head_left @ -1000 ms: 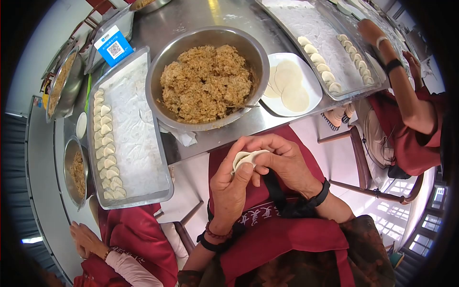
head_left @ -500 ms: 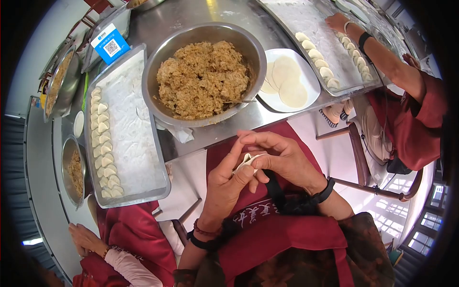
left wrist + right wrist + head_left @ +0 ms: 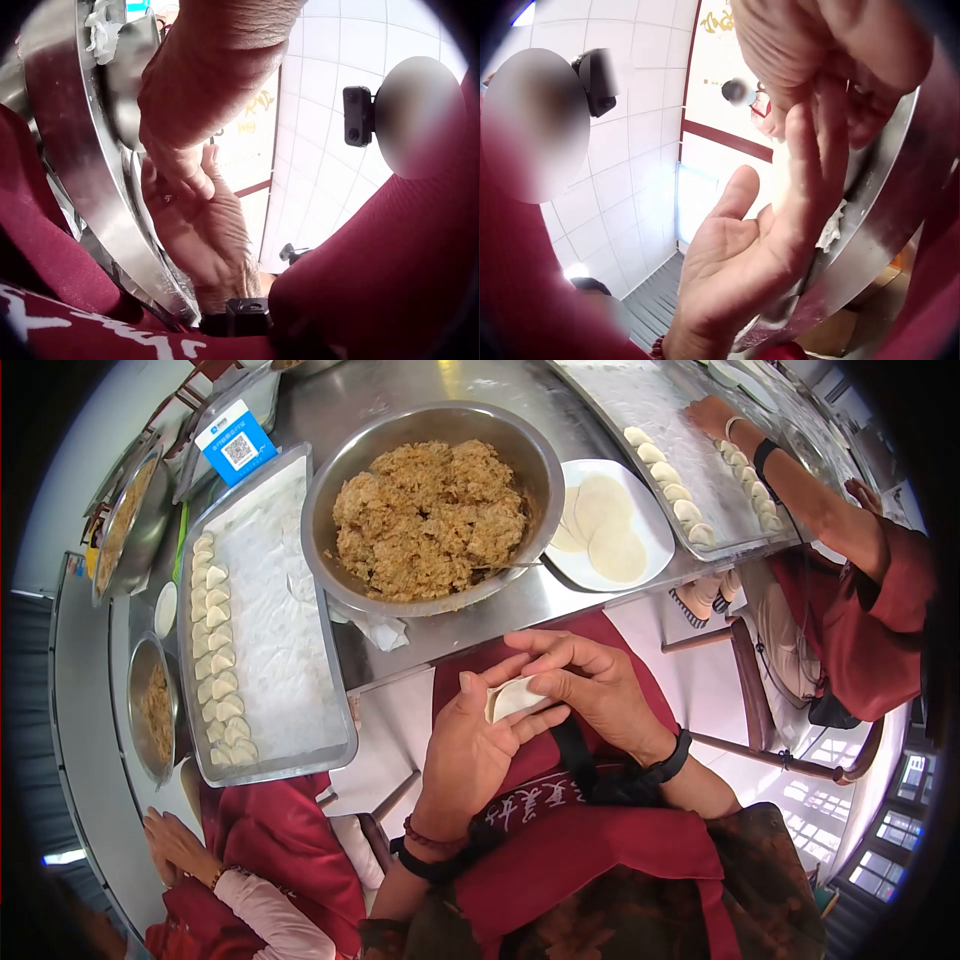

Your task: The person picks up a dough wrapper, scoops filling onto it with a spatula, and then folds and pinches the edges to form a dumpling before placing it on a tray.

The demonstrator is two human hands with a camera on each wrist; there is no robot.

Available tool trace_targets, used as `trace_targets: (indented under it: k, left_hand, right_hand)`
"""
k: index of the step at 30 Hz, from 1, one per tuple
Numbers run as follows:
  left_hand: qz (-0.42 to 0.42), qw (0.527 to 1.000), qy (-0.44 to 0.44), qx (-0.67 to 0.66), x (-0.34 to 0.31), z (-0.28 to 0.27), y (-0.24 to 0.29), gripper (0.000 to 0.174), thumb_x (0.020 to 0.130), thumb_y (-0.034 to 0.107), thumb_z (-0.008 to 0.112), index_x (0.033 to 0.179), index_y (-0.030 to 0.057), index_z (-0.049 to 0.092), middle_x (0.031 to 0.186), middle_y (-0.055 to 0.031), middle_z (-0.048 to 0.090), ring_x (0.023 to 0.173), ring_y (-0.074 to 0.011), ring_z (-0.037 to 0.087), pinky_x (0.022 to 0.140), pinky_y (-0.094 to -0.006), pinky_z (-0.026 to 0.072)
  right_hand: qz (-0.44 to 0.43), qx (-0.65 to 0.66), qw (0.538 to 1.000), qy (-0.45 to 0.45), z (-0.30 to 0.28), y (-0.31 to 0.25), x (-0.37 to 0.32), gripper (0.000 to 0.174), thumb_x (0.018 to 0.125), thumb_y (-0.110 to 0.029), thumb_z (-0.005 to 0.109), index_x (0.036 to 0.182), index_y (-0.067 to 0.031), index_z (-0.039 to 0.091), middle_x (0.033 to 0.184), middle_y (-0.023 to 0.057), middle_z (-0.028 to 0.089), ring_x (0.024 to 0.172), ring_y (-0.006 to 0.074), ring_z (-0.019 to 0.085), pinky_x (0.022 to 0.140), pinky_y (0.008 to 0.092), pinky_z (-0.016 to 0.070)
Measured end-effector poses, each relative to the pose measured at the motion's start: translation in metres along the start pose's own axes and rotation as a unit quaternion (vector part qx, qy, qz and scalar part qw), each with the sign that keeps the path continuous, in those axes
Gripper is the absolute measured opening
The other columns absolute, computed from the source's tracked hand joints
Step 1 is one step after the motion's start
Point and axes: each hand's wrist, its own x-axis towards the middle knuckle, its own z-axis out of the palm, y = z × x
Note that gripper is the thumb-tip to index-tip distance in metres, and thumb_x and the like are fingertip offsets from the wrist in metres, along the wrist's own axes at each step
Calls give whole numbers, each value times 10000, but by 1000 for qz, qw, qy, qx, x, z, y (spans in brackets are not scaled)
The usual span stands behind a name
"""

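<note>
A pale folded dumpling (image 3: 514,699) lies between the two hands above the apron. My left hand (image 3: 463,750) supports it from below on extended fingers, its thumb lifted away; the right wrist view also shows this left hand (image 3: 754,244) with its thumb apart and part of the pale dough (image 3: 781,176). My right hand (image 3: 600,695) pinches the dumpling's right side between thumb and curled fingers. In the left wrist view, the dough is hidden by the hands.
A steel bowl of filling (image 3: 430,520) stands ahead, beside a plate (image 3: 657,550) of round wrappers. Trays with rows of dumplings lie left (image 3: 345,745) and right (image 3: 690,460). Other people's hands are at the right tray (image 3: 712,415) and lower left (image 3: 178,845).
My left thumb has lifted off the dumpling and the left fingers have straightened. The dumpling now shows more of its flat side. The neighbour's hand at right has moved left over the tray.
</note>
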Motion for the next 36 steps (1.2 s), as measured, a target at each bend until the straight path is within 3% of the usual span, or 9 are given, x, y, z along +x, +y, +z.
trace_targets:
  k: [5, 8, 11, 14, 22, 26, 29, 32, 36]
  left_hand:
    - [-34, 999, -8, 15, -3, -3, 8, 749, 1046, 529, 272, 1419, -117, 337, 1356, -209, 514, 1241, -314, 549, 1056, -508, 455]
    - [-56, 998, -5, 24, -4, -5, 10, 746, 1048, 529, 246, 1412, -115, 345, 1351, -209, 516, 1222, -314, 564, 1053, -515, 461]
    - [-75, 996, -5, 42, -4, -9, 11, 739, 1047, 530, 232, 1404, -105, 356, 1345, -208, 520, 1210, -313, 573, 1040, -523, 475]
    - [-78, 995, -8, 61, -5, -8, 14, 727, 1048, 527, 220, 1396, -95, 366, 1346, -215, 518, 1209, -311, 574, 1021, -524, 493]
    - [-88, 994, -26, 59, 0, -4, 18, 745, 1046, 538, 205, 1383, -109, 357, 1345, -228, 517, 1226, -325, 563, 1010, -543, 492]
    - [-101, 987, 2, -128, 4, -18, 2, 768, 1042, 552, 216, 1382, -125, 344, 1379, -241, 481, 1290, -351, 500, 1088, -556, 404]
    - [-79, 980, 16, -182, 9, -15, -5, 779, 1038, 565, 216, 1381, -122, 347, 1401, -250, 451, 1328, -355, 456, 1131, -545, 351]
    - [-76, 980, 3, -184, 9, -16, -3, 785, 1033, 578, 206, 1382, -109, 355, 1409, -249, 441, 1339, -350, 441, 1141, -533, 340]
    - [-84, 987, 32, -130, 7, -14, -3, 790, 1026, 595, 194, 1377, -88, 380, 1390, -229, 472, 1307, -348, 479, 1112, -547, 375]
  right_hand:
    - [-86, -157, 983, -43, -11, 12, 1, 153, 835, -19, 711, 985, -29, 682, 1337, 139, 599, 1153, 181, 587, 973, 323, 473]
    - [-96, -167, 979, -71, -12, 12, 1, 178, 830, -16, 709, 1006, -32, 691, 1291, 133, 632, 1176, 199, 567, 990, 340, 457]
    - [3, -74, 996, -46, -1, -1, -2, 173, 832, -6, 699, 1004, -28, 700, 1261, 136, 647, 1193, 222, 554, 1001, 348, 447]
    - [14, -90, 995, -46, 3, -5, 0, 170, 833, 1, 694, 1001, -22, 707, 1257, 146, 640, 1186, 224, 561, 995, 345, 452]
    - [-35, -91, 994, -59, -4, 14, -1, 105, 867, -2, 682, 972, -6, 691, 1220, 149, 646, 1161, 211, 590, 979, 347, 476]
    - [-33, -27, 999, -24, 3, 13, -1, 93, 884, -18, 681, 975, -11, 670, 1207, 154, 644, 1135, 210, 612, 968, 351, 493]
    - [-66, -102, 992, -31, 3, 21, 0, 142, 870, -39, 703, 1006, -23, 666, 1165, 138, 671, 1187, 222, 587, 965, 356, 498]
    - [-148, -263, 952, -41, 4, 13, 4, 143, 850, -43, 718, 985, -31, 673, 1107, 115, 700, 1225, 240, 562, 964, 359, 499]
    - [-111, -229, 966, -40, 2, 17, 4, 176, 838, -35, 717, 1011, -32, 685, 1073, 97, 715, 1243, 245, 547, 983, 355, 482]
